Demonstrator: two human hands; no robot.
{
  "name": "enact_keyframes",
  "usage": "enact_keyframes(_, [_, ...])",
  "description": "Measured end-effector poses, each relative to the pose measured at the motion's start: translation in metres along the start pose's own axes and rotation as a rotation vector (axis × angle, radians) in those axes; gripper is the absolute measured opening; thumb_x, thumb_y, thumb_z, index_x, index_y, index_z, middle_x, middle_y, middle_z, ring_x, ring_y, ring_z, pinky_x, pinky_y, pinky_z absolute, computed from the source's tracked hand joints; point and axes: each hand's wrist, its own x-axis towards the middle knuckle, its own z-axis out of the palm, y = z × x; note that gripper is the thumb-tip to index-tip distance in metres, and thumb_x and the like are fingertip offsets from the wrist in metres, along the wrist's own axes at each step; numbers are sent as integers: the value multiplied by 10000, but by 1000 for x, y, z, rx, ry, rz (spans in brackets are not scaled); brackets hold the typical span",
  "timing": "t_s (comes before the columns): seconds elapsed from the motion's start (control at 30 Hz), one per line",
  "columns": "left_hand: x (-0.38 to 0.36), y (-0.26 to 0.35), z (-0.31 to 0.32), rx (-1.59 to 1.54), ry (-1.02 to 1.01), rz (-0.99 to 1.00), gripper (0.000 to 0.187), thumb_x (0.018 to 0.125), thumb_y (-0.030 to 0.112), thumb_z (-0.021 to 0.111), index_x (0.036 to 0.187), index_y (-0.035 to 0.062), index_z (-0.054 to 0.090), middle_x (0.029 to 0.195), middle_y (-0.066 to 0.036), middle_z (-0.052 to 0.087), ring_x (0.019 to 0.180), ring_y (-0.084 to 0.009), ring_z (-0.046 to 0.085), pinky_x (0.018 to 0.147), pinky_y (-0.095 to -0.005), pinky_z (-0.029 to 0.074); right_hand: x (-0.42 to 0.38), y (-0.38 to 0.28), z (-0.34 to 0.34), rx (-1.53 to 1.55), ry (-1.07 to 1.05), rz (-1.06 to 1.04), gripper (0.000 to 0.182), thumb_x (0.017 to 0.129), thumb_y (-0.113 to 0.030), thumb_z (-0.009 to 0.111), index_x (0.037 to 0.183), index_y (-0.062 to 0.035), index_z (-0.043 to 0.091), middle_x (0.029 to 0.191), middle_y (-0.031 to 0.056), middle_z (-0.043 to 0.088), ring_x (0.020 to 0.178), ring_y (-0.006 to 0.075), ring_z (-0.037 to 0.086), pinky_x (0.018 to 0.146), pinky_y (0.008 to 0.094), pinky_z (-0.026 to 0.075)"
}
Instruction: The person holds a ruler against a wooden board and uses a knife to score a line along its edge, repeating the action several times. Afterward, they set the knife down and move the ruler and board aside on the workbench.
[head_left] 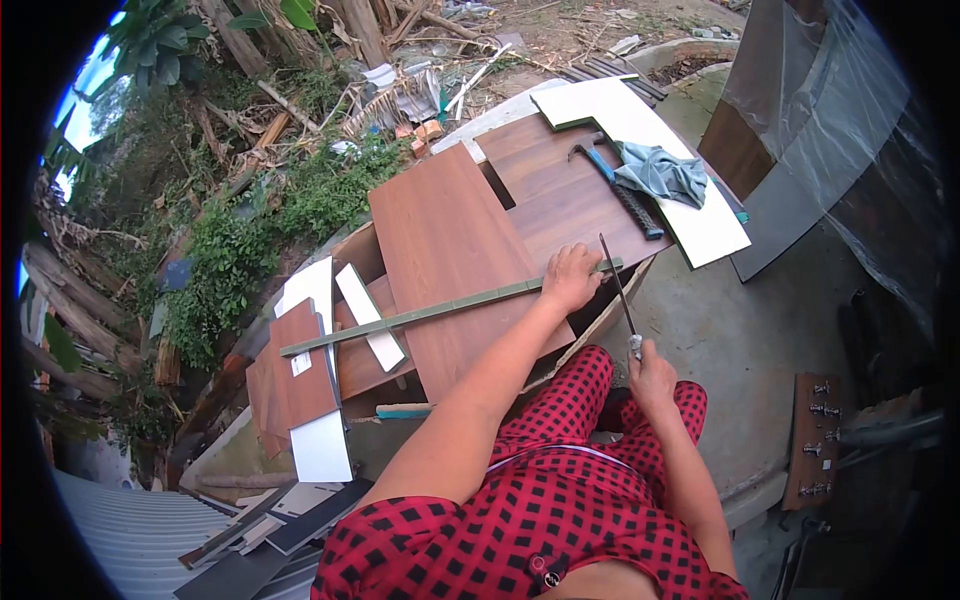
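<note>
My left hand [573, 278] is closed over a long, thin green strip [440, 309] near its right end. The strip lies slantwise across a brown wood-grain board [455, 260] and reaches left over a small brown panel [302, 365] and a short white piece [368, 315]. In my right hand [652, 378], held in a fist, is a long screwdriver [619, 290] with a thin dark shaft and a pale handle. Its shaft points up and away, its upper part overlapping the strip's right end in this view. Most of the handle is hidden by my fingers.
Beyond my hands, a claw hammer [620, 190] and a grey-blue cloth [662, 176] lie near a white L-shaped board [700, 225]. A plastic-covered panel [820, 130] stands at right. A board with metal fittings [812, 440] is lower right; dark and white offcuts [270, 520] lie lower left.
</note>
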Motion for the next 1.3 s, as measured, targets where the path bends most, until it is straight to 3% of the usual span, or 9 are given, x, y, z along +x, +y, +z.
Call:
enact_keyframes(0.17, [-1,1,-2,24,-2,-2,253,731,226,654,952,152,557,938,-73,514,958,-285,499,817,-427,414,70,-30,9,-18,35,-34,226,868,-260,514,911,-48,450,713,232,610,715,433,601,645,541,448])
enact_keyframes(0.27, [0,1,-1,-11,9,-9,228,740,230,646,927,128,564,917,-90,515,949,-304,507,819,-437,421,62,-23,15,5,40,-33,218,865,-251,522,902,-50,449,713,232,609,705,438,597,635,545,448])
enact_keyframes(0.47, [0,1,-1,-3,-11,-9,227,744,231,642,922,118,561,915,-98,514,945,-312,508,814,-441,421,-29,10,2,75,-16,33,230,867,-273,524,902,-66,431,662,231,584,676,451,578,602,548,427])
enact_keyframes(0.77, [1,2,-3,22,-51,-9,248,742,219,643,961,132,565,941,-97,518,956,-302,504,830,-433,412,65,-25,12,23,63,-52,207,850,-229,530,900,-48,441,696,217,611,692,424,602,634,530,462])
enact_keyframes(1.07, [2,1,-1,4,-37,-11,254,742,225,643,966,132,566,944,-94,516,968,-297,499,841,-427,401,-25,7,-2,43,-24,17,207,853,-229,532,904,-50,441,718,204,613,681,428,598,607,526,457])
enact_keyframes(1.3, [1,7,-8,34,-53,-9,242,746,226,641,953,128,561,942,-95,515,966,-299,498,835,-429,402,44,-18,2,15,-7,-35,199,847,-211,536,909,-48,440,716,211,613,680,428,598,614,526,459])
